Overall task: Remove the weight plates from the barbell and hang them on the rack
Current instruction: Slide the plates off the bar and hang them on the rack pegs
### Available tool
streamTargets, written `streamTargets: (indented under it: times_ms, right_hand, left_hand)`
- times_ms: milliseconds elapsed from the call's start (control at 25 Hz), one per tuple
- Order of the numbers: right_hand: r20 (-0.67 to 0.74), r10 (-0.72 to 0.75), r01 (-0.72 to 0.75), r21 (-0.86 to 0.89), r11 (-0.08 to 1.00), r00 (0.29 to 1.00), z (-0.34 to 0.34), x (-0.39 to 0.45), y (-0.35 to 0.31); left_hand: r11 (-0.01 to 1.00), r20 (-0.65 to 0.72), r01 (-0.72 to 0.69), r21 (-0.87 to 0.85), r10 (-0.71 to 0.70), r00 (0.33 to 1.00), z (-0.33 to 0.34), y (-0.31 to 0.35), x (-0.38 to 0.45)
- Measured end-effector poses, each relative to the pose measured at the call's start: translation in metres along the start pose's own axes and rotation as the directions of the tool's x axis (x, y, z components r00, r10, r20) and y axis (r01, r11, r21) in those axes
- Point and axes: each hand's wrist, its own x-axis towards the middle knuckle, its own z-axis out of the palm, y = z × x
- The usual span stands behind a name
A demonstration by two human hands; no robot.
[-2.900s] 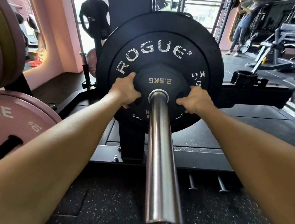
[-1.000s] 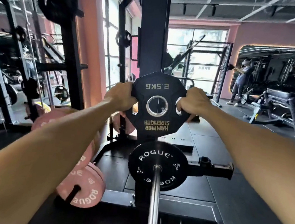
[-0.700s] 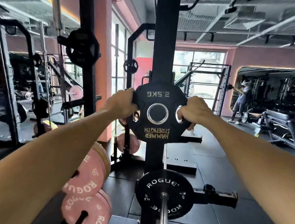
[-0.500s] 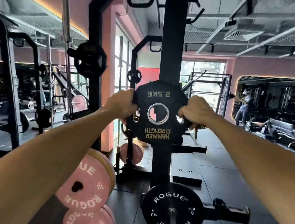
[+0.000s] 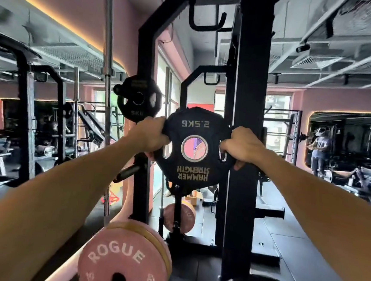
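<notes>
Held up at chest height in front of the rack [image 5: 246, 123]: small black plate [image 5: 193, 151], off the bar. Left hand [image 5: 151, 135] and right hand [image 5: 242, 145] curled tight through opposite side cutouts. Probably light, rigid, coating grippy enough; best kept by those handle slots. Free peg [image 5: 130, 171] just lower left, beside the upright's left edge.

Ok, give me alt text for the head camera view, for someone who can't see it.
Two bare hands, left hand and right hand, hold a black 2.5 kg Hammer Strength plate upside down at chest height before a black rack upright. A 5 kg plate hangs up left; a pink Rogue plate sits below.
</notes>
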Motion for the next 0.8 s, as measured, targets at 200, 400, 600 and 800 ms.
streamTargets:
  times_ms: [200, 400, 600, 800]
  right_hand:
    - [-0.016, 0.010, -0.010, -0.005, 1.000, 1.000, 0.067, 0.036, -0.070]
    - [-0.030, 0.031, -0.031, -0.003, 1.000, 0.999, 0.152, 0.067, -0.151]
    - [-0.056, 0.061, -0.060, 0.012, 0.998, 0.997, 0.203, 0.098, -0.206]
    - [-0.046, 0.031, -0.030, 0.007, 1.000, 0.998, 0.227, 0.137, -0.234]
  left_hand:
    - [0.999, -0.045, -0.035, -0.037, 0.033, 0.998, -0.017, -0.104, 0.016]
    - [0.999, -0.031, -0.043, -0.028, 0.042, 0.999, -0.037, -0.224, 0.024]
    - [0.997, -0.066, -0.033, -0.064, 0.028, 0.997, -0.049, -0.302, 0.033]
    - [0.990, -0.080, -0.101, -0.103, 0.093, 0.992, -0.052, -0.352, 0.063]
